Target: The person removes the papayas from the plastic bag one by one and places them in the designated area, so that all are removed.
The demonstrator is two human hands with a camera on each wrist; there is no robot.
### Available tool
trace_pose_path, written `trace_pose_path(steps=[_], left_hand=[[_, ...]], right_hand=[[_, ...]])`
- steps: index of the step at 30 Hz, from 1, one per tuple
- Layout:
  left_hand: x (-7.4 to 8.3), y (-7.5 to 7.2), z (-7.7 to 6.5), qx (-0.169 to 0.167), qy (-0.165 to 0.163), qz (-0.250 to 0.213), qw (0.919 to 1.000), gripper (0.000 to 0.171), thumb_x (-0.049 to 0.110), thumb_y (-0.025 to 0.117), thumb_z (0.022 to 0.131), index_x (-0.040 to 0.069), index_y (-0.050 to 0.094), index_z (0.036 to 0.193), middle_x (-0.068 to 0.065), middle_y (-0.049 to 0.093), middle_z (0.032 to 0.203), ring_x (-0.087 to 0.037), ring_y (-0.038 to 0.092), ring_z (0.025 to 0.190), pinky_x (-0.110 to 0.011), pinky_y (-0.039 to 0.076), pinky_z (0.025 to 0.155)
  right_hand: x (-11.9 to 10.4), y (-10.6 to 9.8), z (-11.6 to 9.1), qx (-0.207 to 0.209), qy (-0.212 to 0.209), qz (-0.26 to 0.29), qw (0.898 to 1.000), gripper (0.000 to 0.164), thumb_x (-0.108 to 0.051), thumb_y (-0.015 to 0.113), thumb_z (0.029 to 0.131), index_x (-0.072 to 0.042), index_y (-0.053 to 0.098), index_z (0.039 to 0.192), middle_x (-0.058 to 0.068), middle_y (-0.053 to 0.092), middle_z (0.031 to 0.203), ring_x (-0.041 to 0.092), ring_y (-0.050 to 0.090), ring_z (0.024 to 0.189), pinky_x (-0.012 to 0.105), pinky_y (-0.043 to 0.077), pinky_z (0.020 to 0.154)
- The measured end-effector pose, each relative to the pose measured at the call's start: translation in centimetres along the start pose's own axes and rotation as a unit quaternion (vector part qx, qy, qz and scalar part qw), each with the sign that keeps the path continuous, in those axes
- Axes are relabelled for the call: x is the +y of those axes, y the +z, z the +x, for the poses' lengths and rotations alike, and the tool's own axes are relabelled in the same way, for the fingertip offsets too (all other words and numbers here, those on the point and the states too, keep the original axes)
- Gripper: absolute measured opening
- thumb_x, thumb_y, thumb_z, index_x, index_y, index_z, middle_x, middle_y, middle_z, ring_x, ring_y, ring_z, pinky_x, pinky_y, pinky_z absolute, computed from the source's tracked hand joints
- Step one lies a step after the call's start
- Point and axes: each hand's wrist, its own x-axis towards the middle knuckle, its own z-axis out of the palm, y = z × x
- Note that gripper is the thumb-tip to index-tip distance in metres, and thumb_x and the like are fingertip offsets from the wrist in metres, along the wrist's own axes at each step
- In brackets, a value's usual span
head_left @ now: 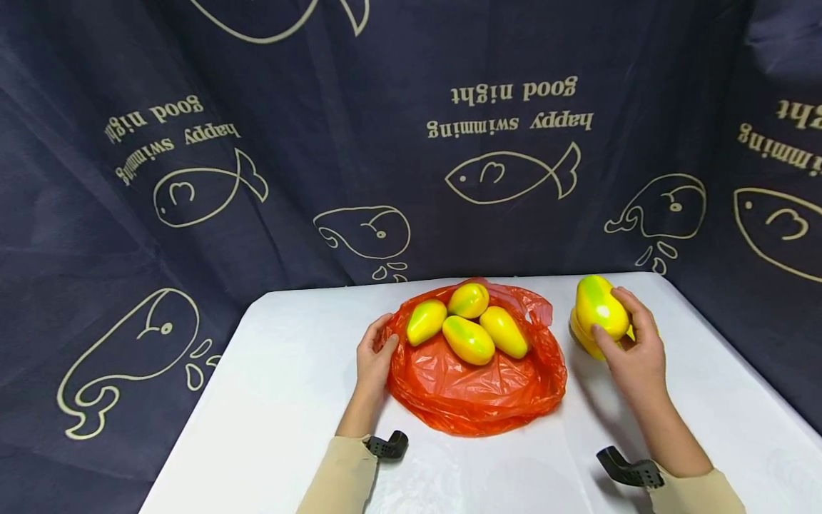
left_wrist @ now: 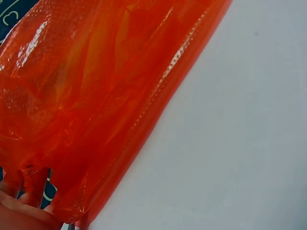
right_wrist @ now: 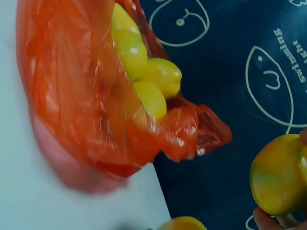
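A crumpled red plastic bag [head_left: 472, 396] lies wide open on the table, with several yellow-green mangoes [head_left: 469, 341] grouped toward its far side. My left hand [head_left: 374, 360] holds the bag's left rim between thumb and fingers; in the left wrist view, red film [left_wrist: 110, 96] partly covers those fingers. To the right of the bag, my right hand [head_left: 641, 357] grips a glossy mango [head_left: 601, 308], also seen as a mango [right_wrist: 277, 175] at the edge of the right wrist view. Just below it, another yellow fruit [head_left: 583, 339] is partly hidden by the held mango and the hand.
A white table [head_left: 289, 385] carries everything. Behind it hangs a dark blue curtain [head_left: 398, 164] printed with fish and upside-down lettering. Black straps sit on both wrists, and beige sleeves [head_left: 343, 475] cover the forearms.
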Motion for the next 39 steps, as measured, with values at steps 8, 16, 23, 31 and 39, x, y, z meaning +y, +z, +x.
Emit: trace_pose_path(steps=[8,16,23,31,39], left_hand=[[-0.3,0.1,0.1,0.0,-0.001,-0.009,1.0,0.043,0.006,0.058,0.097,0.012,0.056,0.14,-0.009,0.055,0.145,-0.022,0.054,0.128,-0.019,0.052,0.096],[0.1,0.1,0.2,-0.008,-0.018,-0.014,0.9997,0.044,0.008,0.058,0.098,0.014,0.054,0.142,-0.007,0.053,0.148,-0.023,0.053,0.129,-0.021,0.054,0.096],[1.2,0.2,-0.3,-0.012,-0.031,-0.015,0.9993,0.045,0.004,0.056,0.098,0.01,0.053,0.142,-0.01,0.052,0.148,-0.024,0.053,0.129,-0.021,0.055,0.095],[0.1,0.1,0.0,-0.002,-0.023,-0.007,0.9997,0.044,0.009,0.057,0.099,0.017,0.054,0.142,-0.005,0.052,0.148,-0.023,0.053,0.13,-0.024,0.055,0.097],[0.1,0.1,0.0,-0.002,-0.016,-0.008,0.9998,0.043,0.008,0.058,0.098,0.017,0.056,0.14,-0.004,0.055,0.145,-0.022,0.054,0.128,-0.022,0.054,0.096]], right_hand=[[0.5,-1.9,0.5,0.029,0.036,-0.008,0.999,0.065,-0.002,0.063,0.09,-0.025,0.047,0.149,-0.009,0.043,0.155,-0.001,0.041,0.13,-0.002,0.038,0.092],[1.5,-3.9,1.4,0.076,0.038,-0.019,0.996,0.062,-0.001,0.061,0.089,-0.026,0.051,0.145,-0.014,0.048,0.149,0.0,0.044,0.125,-0.001,0.04,0.09],[2.4,-5.5,2.1,0.091,0.082,-0.044,0.992,0.064,-0.005,0.064,0.089,-0.034,0.051,0.145,-0.024,0.045,0.136,0.0,0.043,0.124,0.002,0.039,0.098],[3.4,-6.7,2.7,0.102,0.121,-0.06,0.986,0.064,-0.009,0.063,0.089,-0.035,0.049,0.145,-0.028,0.042,0.132,-0.005,0.039,0.121,0.011,0.037,0.109],[5.2,-7.6,3.2,0.108,0.165,-0.066,0.978,0.063,-0.012,0.061,0.092,-0.038,0.046,0.147,-0.025,0.042,0.139,-0.003,0.037,0.126,0.017,0.031,0.115]])
